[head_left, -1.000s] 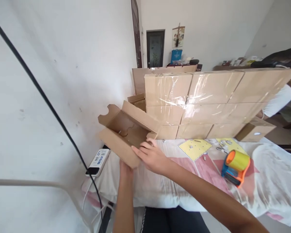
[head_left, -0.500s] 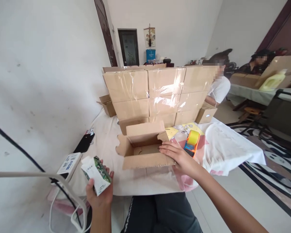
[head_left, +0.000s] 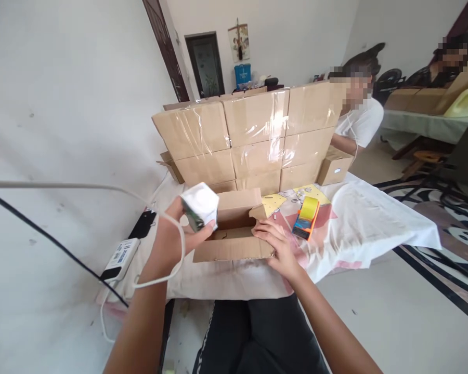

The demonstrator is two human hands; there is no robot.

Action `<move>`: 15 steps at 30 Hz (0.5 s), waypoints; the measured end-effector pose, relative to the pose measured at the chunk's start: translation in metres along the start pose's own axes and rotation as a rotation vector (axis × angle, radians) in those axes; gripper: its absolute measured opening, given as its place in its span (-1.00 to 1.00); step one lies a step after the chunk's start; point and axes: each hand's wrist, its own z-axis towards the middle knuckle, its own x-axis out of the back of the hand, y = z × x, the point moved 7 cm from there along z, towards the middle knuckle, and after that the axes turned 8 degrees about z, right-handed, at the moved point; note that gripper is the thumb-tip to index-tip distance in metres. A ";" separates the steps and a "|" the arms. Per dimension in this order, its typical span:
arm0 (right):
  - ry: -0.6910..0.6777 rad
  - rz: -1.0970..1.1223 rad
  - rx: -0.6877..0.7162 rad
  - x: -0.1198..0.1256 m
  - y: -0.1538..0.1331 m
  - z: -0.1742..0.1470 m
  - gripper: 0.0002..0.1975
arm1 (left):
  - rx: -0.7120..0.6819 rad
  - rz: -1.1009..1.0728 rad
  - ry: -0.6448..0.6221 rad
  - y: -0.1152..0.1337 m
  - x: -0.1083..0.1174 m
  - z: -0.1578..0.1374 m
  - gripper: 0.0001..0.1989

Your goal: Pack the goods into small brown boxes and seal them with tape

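Might drop the white-and-green carton gripped in the left hand by snagging the white cable looping past that wrist, while clasping the open cardboard box with the right hand.

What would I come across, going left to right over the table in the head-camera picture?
White device with blue print → left hand → white-and-green carton it holds → open cardboard box → right hand → tape dispenser → small cardboard box.
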 end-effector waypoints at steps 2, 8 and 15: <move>0.029 0.023 0.007 -0.001 -0.001 -0.002 -0.54 | -0.171 0.241 -0.191 0.011 -0.023 0.019 -0.41; 0.047 0.042 -0.004 -0.003 -0.004 -0.006 -0.60 | -0.155 0.524 -0.600 -0.012 -0.078 0.024 -0.33; 0.093 0.010 0.084 -0.005 -0.015 -0.025 -0.67 | -0.263 0.808 -0.925 -0.046 -0.111 -0.015 -0.60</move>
